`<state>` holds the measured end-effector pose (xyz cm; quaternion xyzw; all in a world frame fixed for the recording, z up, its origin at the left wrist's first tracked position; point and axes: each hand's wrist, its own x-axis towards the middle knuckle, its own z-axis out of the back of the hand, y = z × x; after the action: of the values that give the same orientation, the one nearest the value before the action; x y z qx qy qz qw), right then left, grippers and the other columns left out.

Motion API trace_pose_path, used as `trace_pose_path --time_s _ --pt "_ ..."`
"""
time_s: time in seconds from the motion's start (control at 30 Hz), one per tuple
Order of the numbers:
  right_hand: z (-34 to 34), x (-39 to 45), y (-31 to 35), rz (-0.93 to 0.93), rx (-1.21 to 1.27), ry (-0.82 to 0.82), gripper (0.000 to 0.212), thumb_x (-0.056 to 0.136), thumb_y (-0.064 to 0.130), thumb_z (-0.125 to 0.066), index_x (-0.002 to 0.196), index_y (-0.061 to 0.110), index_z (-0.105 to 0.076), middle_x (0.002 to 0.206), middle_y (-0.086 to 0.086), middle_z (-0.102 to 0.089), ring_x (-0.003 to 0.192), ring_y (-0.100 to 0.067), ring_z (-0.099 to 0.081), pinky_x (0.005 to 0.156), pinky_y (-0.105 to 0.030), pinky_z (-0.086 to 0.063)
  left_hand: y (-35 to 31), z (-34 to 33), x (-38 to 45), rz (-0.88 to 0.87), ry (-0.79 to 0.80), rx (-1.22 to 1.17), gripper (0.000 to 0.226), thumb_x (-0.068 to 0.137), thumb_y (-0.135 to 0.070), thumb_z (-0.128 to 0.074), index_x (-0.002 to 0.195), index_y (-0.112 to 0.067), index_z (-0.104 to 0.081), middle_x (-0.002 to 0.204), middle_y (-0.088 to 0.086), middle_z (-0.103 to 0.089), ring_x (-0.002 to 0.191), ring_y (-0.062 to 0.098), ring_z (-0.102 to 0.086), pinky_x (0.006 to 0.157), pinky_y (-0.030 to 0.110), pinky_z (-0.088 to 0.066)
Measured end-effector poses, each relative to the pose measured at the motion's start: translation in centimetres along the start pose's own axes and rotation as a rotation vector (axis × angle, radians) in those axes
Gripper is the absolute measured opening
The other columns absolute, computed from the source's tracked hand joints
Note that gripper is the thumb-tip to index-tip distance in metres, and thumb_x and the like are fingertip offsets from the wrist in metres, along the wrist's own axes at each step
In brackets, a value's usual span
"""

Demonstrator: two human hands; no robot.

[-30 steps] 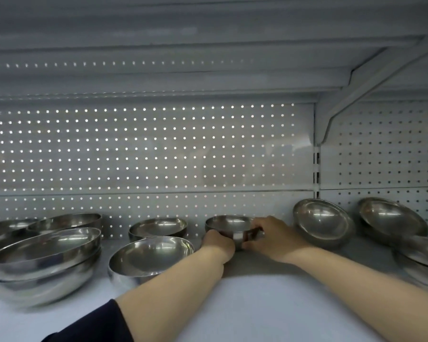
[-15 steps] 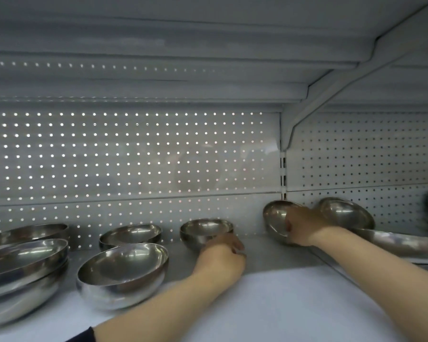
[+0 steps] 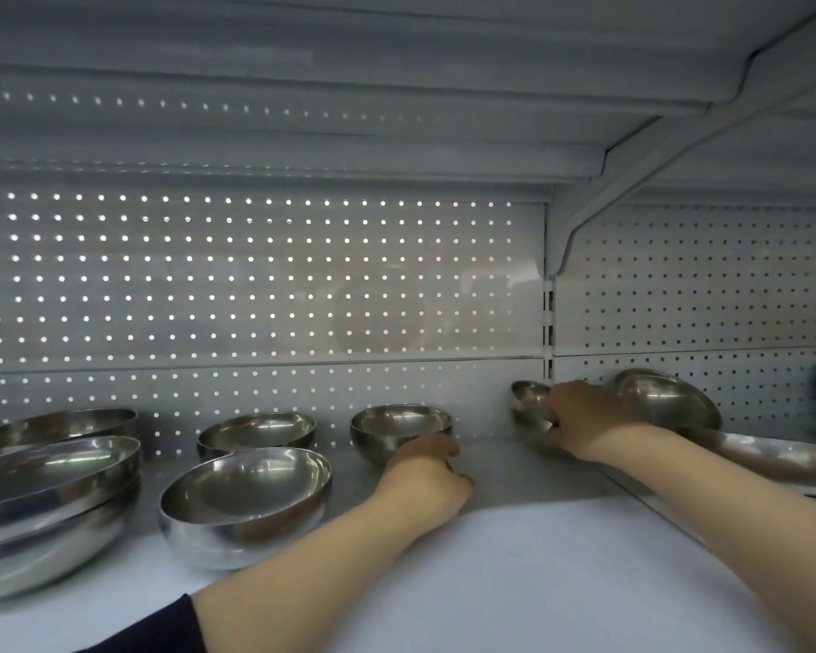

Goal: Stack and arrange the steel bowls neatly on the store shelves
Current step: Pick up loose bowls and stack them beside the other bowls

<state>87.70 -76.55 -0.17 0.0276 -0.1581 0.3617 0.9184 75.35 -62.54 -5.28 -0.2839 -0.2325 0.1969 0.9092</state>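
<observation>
The step in hand looks like pulling the tilted small bowl [image 3: 528, 402] away from the back panel [image 3: 255, 285] of the shelf [image 3: 514, 558], to nest it with a bowl of like size. To do it well, get the thumb inside the rim and the fingers under the curved wall, lift it clear instead of dragging it, and keep it off the larger tilted bowl [image 3: 665, 398] just beside it (steel on steel slips and rings). The right hand [image 3: 585, 421] reaches deep to the shelf's rear, arm stretched, fingers curled round the small bowl's near edge, which leans on the back panel by the upright joint. The left hand [image 3: 427, 473] rests knuckles-up on the shelf near the rear, fingers loosely curled, touching the foot of the upright small bowl [image 3: 401, 428]; whether it grips it I cannot tell. Larger bowls [image 3: 246, 506] stand toward the left edge
</observation>
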Motion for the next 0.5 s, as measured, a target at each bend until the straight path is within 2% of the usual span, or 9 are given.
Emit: trace_pose_path --time_s 0.1,0.13,0.23,0.3,0.33,0.4,0.43,0.5 --pt "2.5 -1.3 1.1 0.016 -0.027 0.023 0.035 0.091 0.02 -0.053 0.06 0.023 -0.037 0.073 -0.001 -0.046 0.073 -0.022 -0.052 0.055 -0.022 -0.037 -0.6 0.6 0.1 0.017 0.029 -0.02 0.042 0.079 -0.029 -0.067 0.119 -0.019 -0.057 0.117 0.003 -0.062 0.108 0.021 -0.058 0.088 0.024 -0.047" --pt "3.2 -2.1 1.4 0.021 -0.021 0.028 0.034 0.09 0.023 -0.055 0.06 0.023 -0.038 0.071 0.0 -0.045 0.069 -0.021 -0.05 0.051 -0.021 -0.033 -0.8 0.9 0.2 0.026 0.035 -0.034 0.048 0.077 -0.031 -0.069 0.121 -0.017 -0.055 0.121 0.004 -0.06 0.111 0.021 -0.057 0.09 0.025 -0.046" --pt "4.7 -5.0 2.1 0.087 0.005 0.003 0.012 0.088 0.029 -0.059 0.083 0.018 -0.06 0.086 -0.003 -0.06 0.078 -0.02 -0.058 0.054 -0.021 -0.038 -1.2 2.2 -0.1 0.089 0.039 -0.186 0.07 0.07 -0.03 -0.078 0.132 -0.015 -0.049 0.129 0.002 -0.057 0.118 0.019 -0.054 0.094 0.02 -0.041" --pt "5.0 -7.2 2.6 0.151 0.044 -0.047 0.008 0.087 0.028 -0.061 0.082 0.022 -0.059 0.088 -0.002 -0.062 0.078 -0.02 -0.06 0.062 -0.026 -0.045 -1.6 3.0 -1.0 0.097 0.073 -0.278 0.07 0.066 -0.027 -0.081 0.129 -0.015 -0.053 0.127 0.001 -0.059 0.117 0.019 -0.055 0.101 0.024 -0.041" --pt "5.1 -8.2 2.9 0.176 0.056 -0.062 0.013 0.087 0.028 -0.06 0.076 0.025 -0.055 0.086 -0.001 -0.062 0.077 -0.02 -0.059 0.064 -0.028 -0.046 -1.8 3.4 -1.6 0.087 0.093 -0.307 0.063 0.065 -0.025 -0.082 0.122 -0.015 -0.058 0.122 0.002 -0.062 0.114 0.02 -0.057 0.103 0.03 -0.043" --pt "5.0 -9.9 3.5 0.217 0.077 -0.082 0.02 0.087 0.027 -0.059 0.071 0.026 -0.048 0.085 -0.001 -0.06 0.076 -0.02 -0.056 0.066 -0.031 -0.046 -2.1 4.2 -3.3 0.049 0.119 -0.349 0.035 0.065 -0.017 -0.081 0.098 -0.018 -0.067 0.104 -0.001 -0.068 0.102 0.018 -0.061 0.1 0.037 -0.046" --pt "4.9 -10.5 3.7 0.247 0.089 -0.097 0.018 0.088 0.027 -0.058 0.073 0.025 -0.048 0.086 0.0 -0.06 0.077 -0.02 -0.056 0.068 -0.032 -0.047 -2.2 4.6 -4.2 0.034 0.132 -0.372 0.023 0.066 -0.012 -0.079 0.083 -0.021 -0.068 0.093 -0.002 -0.068 0.095 0.017 -0.061 0.099 0.036 -0.047" --pt "4.6 -11.5 4.2 0.319 0.125 -0.129 0.012 0.088 0.028 -0.056 0.078 0.027 -0.05 0.091 0.001 -0.06 0.082 -0.02 -0.055 0.072 -0.032 -0.047 -2.0 5.2 -6.0 0.032 0.14 -0.413 0.02 0.067 -0.006 -0.076 0.071 -0.022 -0.065 0.084 -0.002 -0.064 0.086 0.016 -0.059 0.093 0.032 -0.047"
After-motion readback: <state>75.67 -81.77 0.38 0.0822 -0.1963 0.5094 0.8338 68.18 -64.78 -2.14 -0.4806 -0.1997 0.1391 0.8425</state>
